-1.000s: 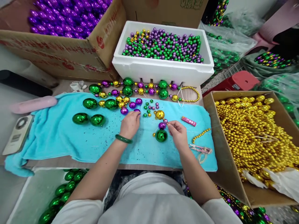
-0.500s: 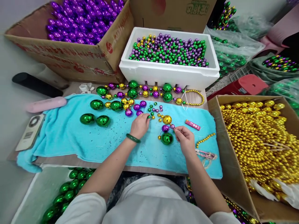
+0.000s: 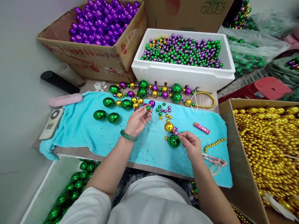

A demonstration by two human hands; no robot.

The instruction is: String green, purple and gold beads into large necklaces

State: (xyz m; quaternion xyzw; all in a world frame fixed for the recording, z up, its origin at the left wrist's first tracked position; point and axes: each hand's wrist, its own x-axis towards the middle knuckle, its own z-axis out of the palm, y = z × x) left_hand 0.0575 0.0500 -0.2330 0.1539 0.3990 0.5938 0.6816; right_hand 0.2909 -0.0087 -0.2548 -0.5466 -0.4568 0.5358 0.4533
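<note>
My left hand, with a green bangle on its wrist, is raised a little over the turquoise towel and pinches a small green bead at its fingertips. A thin needle or thread runs from that bead toward my right hand. The right hand pinches the strand just behind a part-strung row: a small purple bead, a gold ball and a large green ball lying on the towel. Loose small beads lie between the hands.
A finished bead garland lies along the towel's far edge. Behind it stand a white foam box of mixed beads and a carton of purple balls. A carton of gold beads is at right. Snips and a pink lighter lie on the towel.
My left hand picked a small green bead from the loose pile and lifted it off the towel. The right hand stayed pinched on the strand. The camera view shifted left.
</note>
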